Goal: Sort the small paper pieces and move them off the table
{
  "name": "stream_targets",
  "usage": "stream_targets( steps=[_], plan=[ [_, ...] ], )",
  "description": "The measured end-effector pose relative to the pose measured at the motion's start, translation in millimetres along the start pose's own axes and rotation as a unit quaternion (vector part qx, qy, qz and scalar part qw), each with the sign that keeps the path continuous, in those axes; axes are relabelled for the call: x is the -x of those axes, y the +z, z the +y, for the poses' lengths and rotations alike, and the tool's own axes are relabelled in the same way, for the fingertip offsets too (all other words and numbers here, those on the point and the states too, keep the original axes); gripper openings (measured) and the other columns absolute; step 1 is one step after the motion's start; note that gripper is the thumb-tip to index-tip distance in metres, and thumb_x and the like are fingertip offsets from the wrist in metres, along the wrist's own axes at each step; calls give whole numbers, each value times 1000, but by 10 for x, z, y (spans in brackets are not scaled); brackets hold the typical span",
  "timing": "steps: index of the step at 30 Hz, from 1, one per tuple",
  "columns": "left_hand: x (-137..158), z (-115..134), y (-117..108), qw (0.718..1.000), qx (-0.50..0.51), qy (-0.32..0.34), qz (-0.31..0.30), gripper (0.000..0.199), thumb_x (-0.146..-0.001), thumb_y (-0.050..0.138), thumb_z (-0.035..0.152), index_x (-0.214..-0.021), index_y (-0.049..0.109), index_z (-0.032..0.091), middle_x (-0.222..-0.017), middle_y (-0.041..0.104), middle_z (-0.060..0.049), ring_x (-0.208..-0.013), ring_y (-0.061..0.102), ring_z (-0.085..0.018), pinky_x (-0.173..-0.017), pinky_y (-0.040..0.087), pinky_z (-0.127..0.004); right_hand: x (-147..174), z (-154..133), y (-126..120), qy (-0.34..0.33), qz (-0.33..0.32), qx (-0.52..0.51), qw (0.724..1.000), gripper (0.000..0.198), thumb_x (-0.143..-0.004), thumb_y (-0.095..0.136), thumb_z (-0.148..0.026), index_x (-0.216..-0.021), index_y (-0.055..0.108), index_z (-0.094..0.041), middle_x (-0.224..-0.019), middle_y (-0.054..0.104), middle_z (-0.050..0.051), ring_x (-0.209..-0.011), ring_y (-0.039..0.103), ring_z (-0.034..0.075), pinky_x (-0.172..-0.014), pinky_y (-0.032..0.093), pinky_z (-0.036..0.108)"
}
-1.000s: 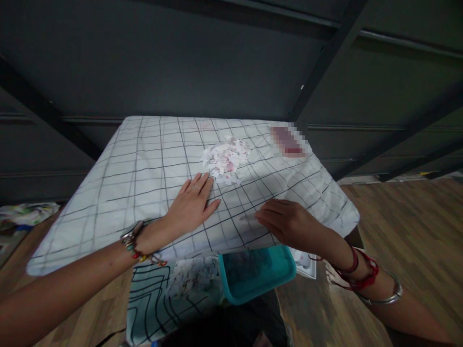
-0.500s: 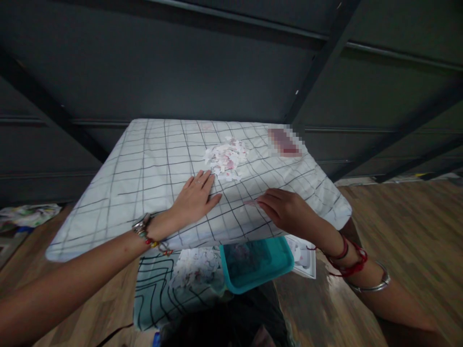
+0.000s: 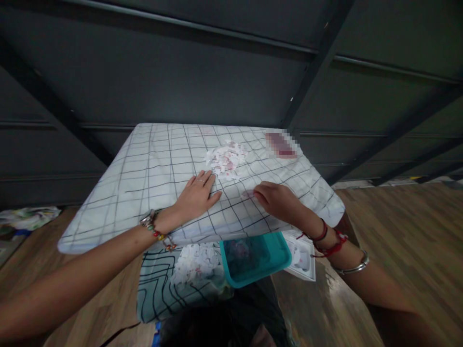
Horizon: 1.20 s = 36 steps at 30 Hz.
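1. Pinched tog at thumb + fingertips of R hand (image 3: 278, 202), closed on pale scrap (image 3: 248, 194), thin, pinkish, blurred, jutting out twd L hand (image 3: 195, 197)
2. Held low over gridded cloth (image 3: 170, 173); can't tell if scrap is touching or just above
3. Laid flat on same cloth w/ L hand, palm down, w/ fingers near-straight + slightly apart, thumb angled well out, gripping nothing
4. Reaching w/ L fingertips to lower-left edge of paper pile (image 3: 227, 156); touching or just beside, can't tell
5. Wearing ring (image 3: 200, 180) on L hand, watch (image 3: 147, 219) + beaded bracelet (image 3: 161, 236) on L wrist; red cord bracelet (image 3: 336, 246) + silver bangle (image 3: 356, 265) on R
6. Heaped loosely mid-cloth, just beyond both hands, in white bits w/ pink marks (re paper pile)
7. At far right of cloth, well apart from both hands, pixelated item (image 3: 280, 144), dark red
8. Below near edge, teal tub (image 3: 278, 262), contents unclear, btwn second pile (image 3: 198, 262) on patterned cloth (image 3: 155, 299) and white box (image 3: 311, 272)
9. Farther out, wood floor (image 3: 390, 241) + dark panels (image 3: 202, 77) behind
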<state>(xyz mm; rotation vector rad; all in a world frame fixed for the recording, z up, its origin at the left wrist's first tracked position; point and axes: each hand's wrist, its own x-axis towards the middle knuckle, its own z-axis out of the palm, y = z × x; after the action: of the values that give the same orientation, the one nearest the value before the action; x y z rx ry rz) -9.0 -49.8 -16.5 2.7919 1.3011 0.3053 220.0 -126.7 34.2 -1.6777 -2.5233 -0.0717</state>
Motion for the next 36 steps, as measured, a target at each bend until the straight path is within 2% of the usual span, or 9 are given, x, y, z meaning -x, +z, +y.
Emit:
stream_targets(
  steps=[5,7,9,10,12,17,26,33,36],
  plan=[
    [13,9,-37,998,-16,27,46,49,-90,33,39,-128,39,10,-134,38,-15,-127,28,-30,-100,27,-45,-74,92,89,9,37,-20,999,22,-86,38,-18,-75,56,-13,-74,59,6,-70,51,13,-63,33,24],
    [23,51,-95,994,-32,83,66,40,-90,34,34,-120,48,14,-122,49,-13,-118,38,-28,-97,30,-43,-107,102,87,1,39,-12,999,22,-86,38,-18,-76,57,-12,-75,60,7,-73,51,14,-64,33,24],
    [33,113,-149,983,-45,169,55,33,-90,34,29,-114,55,18,-105,56,-9,-102,50,-22,-90,36,-37,-133,83,52,-7,25,-8,1000,23,-87,37,-18,-78,58,-12,-76,61,7,-73,52,14,-66,34,24],
    [34,145,-165,976,-48,211,38,32,-90,34,28,-113,56,21,-96,57,-7,-92,53,-20,-85,40,-34,-144,66,27,-10,17,-7,1000,24,-87,37,-19,-79,58,-12,-77,61,7,-74,52,14,-67,34,24],
    [23,195,-165,968,-49,245,23,34,-91,33,26,-117,53,23,-86,56,-4,-82,53,-17,-76,42,-30,-162,32,-19,-17,3,-1,1000,25,-88,35,-19,-81,59,-12,-80,62,7,-75,53,13,-69,34,24],
    [-48,218,-70,962,-58,266,28,36,-88,37,21,-121,51,27,-82,54,-3,-77,52,-18,-73,42,-30,-211,11,-48,-2,-28,21,999,26,-88,35,-20,-85,59,-13,-86,63,8,-81,55,14,-72,34,24],
    [-47,218,-26,970,-51,237,32,35,-87,37,20,-119,51,21,-86,54,-5,-80,50,-18,-76,41,-31,-229,15,-52,1,-43,32,999,27,-89,33,-22,-88,59,-15,-89,63,7,-85,56,16,-73,35,24],
    [-54,185,-36,968,-49,244,27,35,-87,37,19,-118,53,23,-85,55,-5,-81,51,-18,-77,42,-31,-232,74,-38,67,-16,71,995,29,-89,31,-23,-89,59,-14,-90,62,9,-82,57,18,-68,37,25],
    [-31,175,-32,970,-47,237,34,35,-88,36,20,-119,52,24,-83,54,-4,-80,52,-18,-75,42,-32,-221,98,-55,60,-5,48,997,28,-89,33,-22,-89,59,-14,-90,62,9,-84,57,17,-70,37,24]
  ],
)
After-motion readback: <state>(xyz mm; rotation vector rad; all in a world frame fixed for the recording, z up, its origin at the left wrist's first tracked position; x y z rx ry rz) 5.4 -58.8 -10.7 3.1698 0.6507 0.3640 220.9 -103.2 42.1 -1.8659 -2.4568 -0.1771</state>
